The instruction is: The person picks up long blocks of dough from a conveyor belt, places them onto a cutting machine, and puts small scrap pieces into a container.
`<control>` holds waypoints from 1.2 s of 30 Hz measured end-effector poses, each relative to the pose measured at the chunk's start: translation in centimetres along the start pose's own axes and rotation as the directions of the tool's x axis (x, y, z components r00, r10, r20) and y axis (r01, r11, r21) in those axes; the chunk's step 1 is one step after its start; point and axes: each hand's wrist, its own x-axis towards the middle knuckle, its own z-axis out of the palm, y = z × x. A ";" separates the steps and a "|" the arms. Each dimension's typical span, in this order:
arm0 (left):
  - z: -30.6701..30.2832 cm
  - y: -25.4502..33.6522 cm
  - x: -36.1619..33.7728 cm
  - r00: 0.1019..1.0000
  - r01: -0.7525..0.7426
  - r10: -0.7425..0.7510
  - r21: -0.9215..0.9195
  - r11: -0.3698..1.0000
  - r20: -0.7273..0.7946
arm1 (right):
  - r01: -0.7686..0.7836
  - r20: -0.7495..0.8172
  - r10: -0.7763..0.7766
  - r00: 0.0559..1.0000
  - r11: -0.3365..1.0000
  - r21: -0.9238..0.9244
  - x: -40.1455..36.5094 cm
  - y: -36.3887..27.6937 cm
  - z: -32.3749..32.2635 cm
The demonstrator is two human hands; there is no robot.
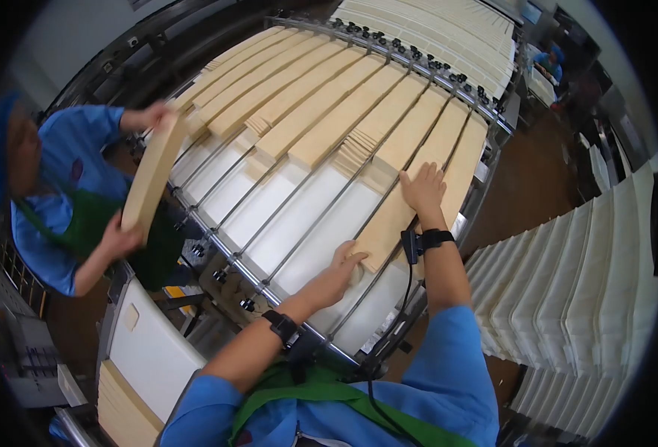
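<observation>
My right hand (pixel 424 190) lies flat, fingers stretched, on top of a long pale tan block (pixel 381 231), seemingly of stacked thin sheets. At the near end of that block is my left hand (pixel 336 276), its thumb and fingers apart and touching the end and corner. The block lies in a lane between thin metal rods (pixel 299 257). More tan blocks (pixel 336 127) fill the neighbouring lanes, some with sheets fanned out at their near ends (pixel 360 149). Both my wrists wear black bands.
On the left, a co-worker (pixel 75 186) in blue holds another tan block (pixel 154 175) in both hands. A metal bar with black knobs (pixel 418 56) crosses the far side. Tall cream stacks (pixel 567 276) stand at right. A white tray (pixel 146 335) sits lower left.
</observation>
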 end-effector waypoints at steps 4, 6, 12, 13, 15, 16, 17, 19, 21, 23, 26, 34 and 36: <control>-3.3 0.7 -4.3 0.986 0.038 -0.041 -0.021 0.999 -0.159 | -0.025 0.039 0.024 0.999 0.999 0.033 -0.2 -0.2 -0.8; -4.3 -1.6 -7.9 0.933 -0.037 0.068 0.095 0.995 -0.354 | -0.018 0.069 0.018 0.997 1.000 0.004 -1.2 -0.8 -1.1; -7.9 -5.6 -19.7 0.686 0.094 -0.080 -0.020 0.995 -0.723 | 0.412 0.102 -0.431 0.897 0.896 0.165 -10.1 -6.8 0.2; -8.0 -6.5 -21.2 0.637 0.118 -0.078 -0.002 0.993 -0.767 | 0.494 0.107 -0.515 0.851 0.852 0.174 -11.9 -8.0 1.3; -8.5 -7.9 -23.6 0.624 0.241 -0.185 -0.038 0.970 -0.759 | 0.631 0.117 -0.662 0.740 0.745 0.218 -14.3 -11.7 2.3; -8.5 -8.4 -24.4 0.624 0.316 -0.213 -0.007 0.949 -0.752 | 0.684 0.121 -0.723 0.680 0.686 0.248 -16.3 -13.7 2.2; -8.3 -9.0 -25.3 0.625 0.384 -0.245 0.019 0.923 -0.741 | 0.730 0.125 -0.775 0.619 0.627 0.271 -18.0 -15.4 2.1; -7.8 -9.8 -27.5 0.557 0.413 -0.271 -0.022 0.910 -0.785 | 0.811 0.112 -0.865 0.489 0.498 0.308 -20.5 -19.3 3.0; -7.6 -9.6 -30.4 0.485 0.413 -0.338 -0.130 0.901 -0.807 | 0.850 0.087 -0.923 0.376 0.381 0.364 -23.3 -23.1 3.7; -6.9 -10.0 -33.9 0.293 0.455 -0.275 -0.120 0.883 -0.916 | 0.864 0.141 -0.959 0.248 0.284 0.415 -25.3 -26.5 5.2; -5.7 -11.3 -40.4 -0.014 0.524 -0.203 -0.180 0.832 -0.979 | 0.828 0.104 -0.985 0.135 0.170 0.534 -28.7 -31.5 8.7; -2.1 -10.5 -59.8 -0.635 0.734 -0.054 -0.624 0.268 -0.770 | 0.788 0.048 -0.994 -0.099 -0.048 0.613 -43.2 -41.3 15.0; -2.1 -10.4 -62.9 -0.729 0.676 -0.086 -0.734 0.062 -0.679 | 0.829 0.039 -0.990 -0.137 -0.093 0.552 -47.2 -43.6 17.5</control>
